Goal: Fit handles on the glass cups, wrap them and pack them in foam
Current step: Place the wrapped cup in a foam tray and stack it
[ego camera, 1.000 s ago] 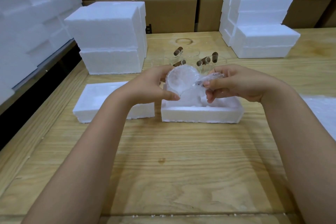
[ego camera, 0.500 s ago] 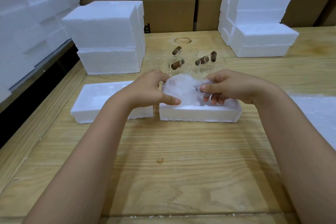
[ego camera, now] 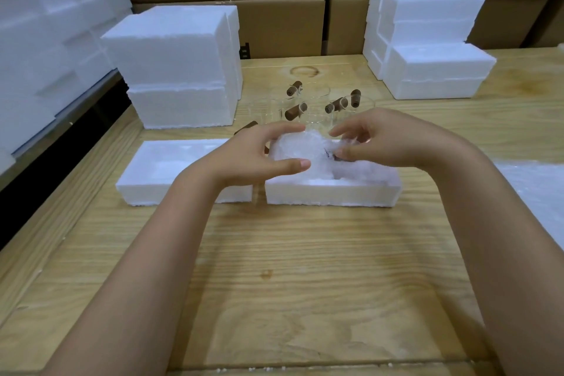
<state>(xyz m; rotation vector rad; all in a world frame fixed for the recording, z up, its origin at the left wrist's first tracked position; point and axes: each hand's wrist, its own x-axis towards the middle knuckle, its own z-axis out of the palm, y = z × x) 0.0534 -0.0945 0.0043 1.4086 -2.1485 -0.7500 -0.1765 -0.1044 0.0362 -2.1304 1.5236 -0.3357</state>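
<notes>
Gripping from both sides, the left hand (ego camera: 256, 159) curls round the wrapped cup (ego camera: 293, 148) and the right hand (ego camera: 387, 140) pinches its wrap, at the left end of the foam tray (ego camera: 329, 195) mid-worktop (ego camera: 305, 253). It looks light, fragile and slippery, so it is probably best held by the body.

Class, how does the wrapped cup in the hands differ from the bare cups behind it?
The wrapped cup is covered in white wrap; the bare cups are clear glass. The wrapped cup is held by the left hand and right hand at the foam tray; the bare cups stand untouched on the table.
</notes>
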